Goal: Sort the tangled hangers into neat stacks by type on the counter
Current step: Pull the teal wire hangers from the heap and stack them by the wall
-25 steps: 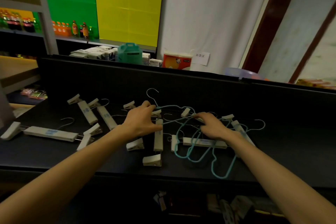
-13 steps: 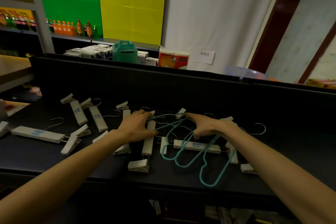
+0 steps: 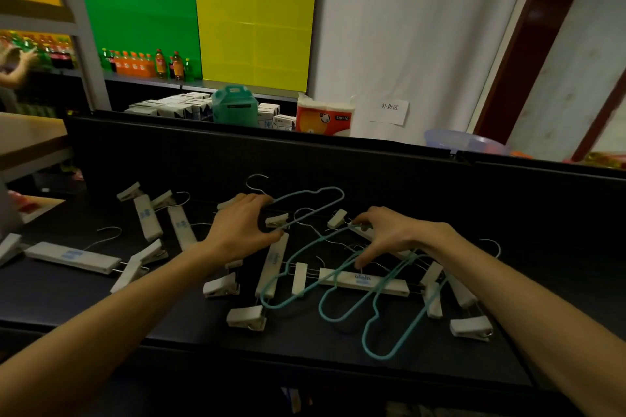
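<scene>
On the black counter [image 3: 84, 308] lies a tangle of teal wire hangers [image 3: 342, 301] woven through white clip hangers [image 3: 362, 281]. My left hand [image 3: 242, 230] grips one teal wire hanger [image 3: 311, 195] near its hook, lifting its far loop off the pile. My right hand [image 3: 386, 235] has its fingers curled down onto the tangle, pinching a teal wire at the middle. More white clip hangers [image 3: 72, 256] lie spread to the left, apart from the tangle.
A raised black back wall [image 3: 338, 166] runs behind the counter. Beyond it stand boxes, a teal container [image 3: 233, 107] and a tissue pack [image 3: 323, 117]. Another person's hand [image 3: 15, 59] shows at the far left by shelves of bottles.
My left hand has pulled one teal hanger up and away from the pile toward the back. My right hand stays on the tangle. The camera has shifted slightly.
</scene>
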The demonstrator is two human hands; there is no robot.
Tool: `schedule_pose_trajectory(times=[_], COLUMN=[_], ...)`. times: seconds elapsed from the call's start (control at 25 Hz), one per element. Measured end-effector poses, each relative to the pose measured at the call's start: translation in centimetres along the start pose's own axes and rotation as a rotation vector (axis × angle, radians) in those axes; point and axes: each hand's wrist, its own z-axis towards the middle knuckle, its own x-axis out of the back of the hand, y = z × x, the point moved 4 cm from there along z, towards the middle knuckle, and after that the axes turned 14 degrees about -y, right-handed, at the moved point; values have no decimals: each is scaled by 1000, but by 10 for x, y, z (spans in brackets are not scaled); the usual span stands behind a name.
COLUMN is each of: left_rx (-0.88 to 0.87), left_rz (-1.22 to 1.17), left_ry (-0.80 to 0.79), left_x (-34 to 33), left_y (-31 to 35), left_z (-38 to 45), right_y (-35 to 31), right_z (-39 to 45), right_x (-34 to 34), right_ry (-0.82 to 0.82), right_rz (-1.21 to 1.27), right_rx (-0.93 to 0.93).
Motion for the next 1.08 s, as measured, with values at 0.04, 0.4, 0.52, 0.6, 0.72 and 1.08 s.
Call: schedule_pose_trajectory(times=[0.04, 0.4, 0.52, 0.6, 0.72, 1.08], left_rx=[-7, -145, -205, -265, -347, -542], left_rz=[2, 29, 35, 6, -37, -253], left_ry=[17, -8, -21, -25, -26, 65], left_x=[2, 23, 15, 6, -10, -76], left_y=[0, 19, 47, 75, 133, 422], left_z=[1, 9, 15, 18, 18, 26], right_y=[-2, -14, 0, 19, 61, 267], right_z=[-4, -50, -77, -104, -156, -363], right_x=[2, -21, -43, -61, -81, -147], right_ry=[34, 452, 540, 594, 667, 768], right_rz=[4, 127, 103, 113, 152, 238], right_rx=[16, 72, -20, -77, -164, -466])
